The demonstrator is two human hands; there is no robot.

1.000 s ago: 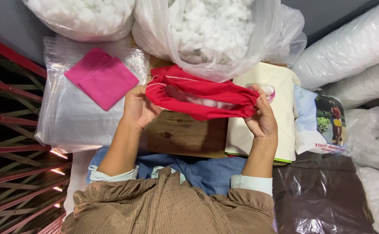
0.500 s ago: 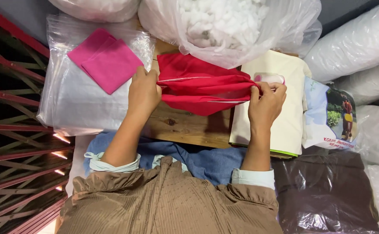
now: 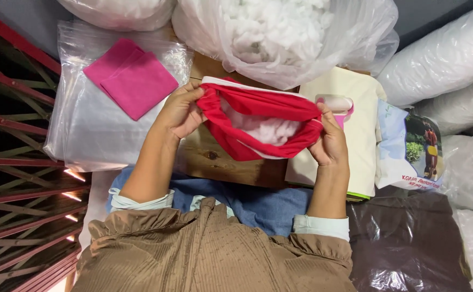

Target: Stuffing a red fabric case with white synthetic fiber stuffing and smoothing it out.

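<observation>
At the upper left of the frame one clear plastic bag (image 3: 93,130) lies flat with two folded pink cloths (image 3: 131,78) on it. At centre, above the wooden tabletop (image 3: 220,162), one red fabric cover (image 3: 258,121) is held stretched open; it is bright red with a white edge, and white stuffing (image 3: 263,128) shows inside. The left hand (image 3: 180,113) has its grip closed on the cover's left edge, the right hand (image 3: 329,143) pinches its right edge. Above, one large clear bag of white stuffing (image 3: 285,32). Right of centre lies a cream cloth (image 3: 355,124).
</observation>
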